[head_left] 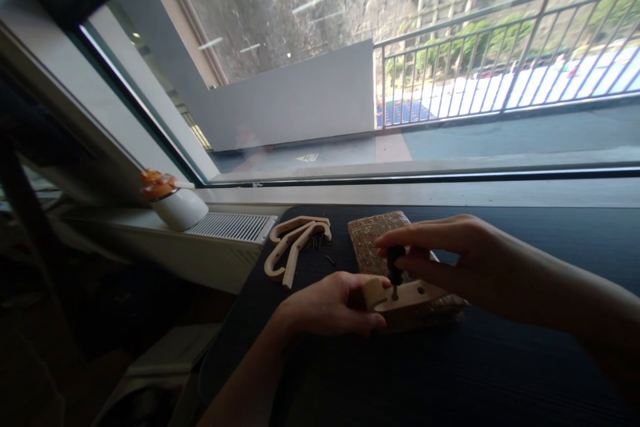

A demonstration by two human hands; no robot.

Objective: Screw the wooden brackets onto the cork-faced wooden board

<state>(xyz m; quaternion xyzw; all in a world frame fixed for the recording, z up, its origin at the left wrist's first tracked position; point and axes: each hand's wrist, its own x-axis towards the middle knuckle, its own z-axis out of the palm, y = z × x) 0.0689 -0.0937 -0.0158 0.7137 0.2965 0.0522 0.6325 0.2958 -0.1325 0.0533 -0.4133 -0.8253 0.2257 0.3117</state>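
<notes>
My left hand grips the curved end of a pale wooden hook that lies on a rough, speckled brown board. My right hand pinches the short dark handle of a screwdriver from above. The screwdriver stands nearly upright, its tip down at a hole in the hook; whether a screw sits under it is too small to tell. Another dark hole shows in the hook to the right. The hook's far right end is hidden beneath my right hand.
Left of the board lie more wooden hooks with several dark screws beside them on the black table. A white bottle with an orange top stands by a vent grille. Behind the table is a large window.
</notes>
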